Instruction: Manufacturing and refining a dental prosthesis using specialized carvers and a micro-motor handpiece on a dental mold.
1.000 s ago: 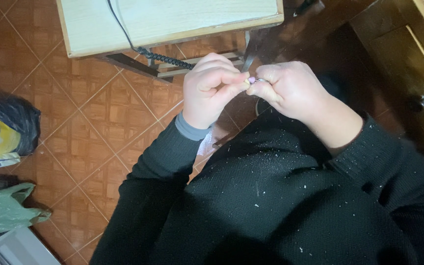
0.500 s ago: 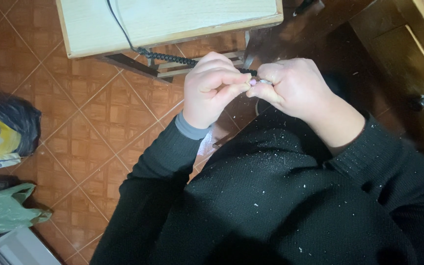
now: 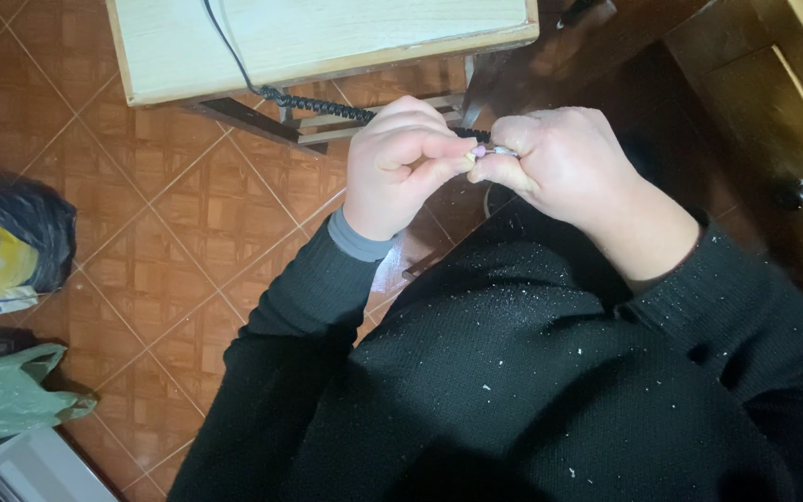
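at the far left edge a black and yellow bag (image 3: 2, 246) lies on the brown tiled floor (image 3: 188, 242), and below it sits a crumpled green plastic bag (image 3: 6, 395), with a pale flat board (image 3: 39, 469) in the bottom corner. further right, at the top, a light wooden table (image 3: 327, 37) juts into view, and a black coiled cord (image 3: 313, 100) runs off its edge and down toward the hands.

the left hand (image 3: 397, 167) is curled into a loose fist, its thumb and forefinger pinched together at the tips, a grey cuff showing at the wrist under the black sleeve. between the two hands, right where the fingertips meet, is a small pinkish piece (image 3: 479, 151) with a bit of thin metal just beside it; it is too small to tell what it is. the left fingertips grip it from one side.

the right hand (image 3: 569, 172) is also closed, fingers folded in, thumb and forefinger pressing on the same small piece from the other side, so both hands touch at that point. the hands are held above the lap, over a black sweater (image 3: 532, 372) dotted with white specks.

at the far right stands dark wooden furniture (image 3: 755, 102) with a round knob (image 3: 795, 192) on its front.
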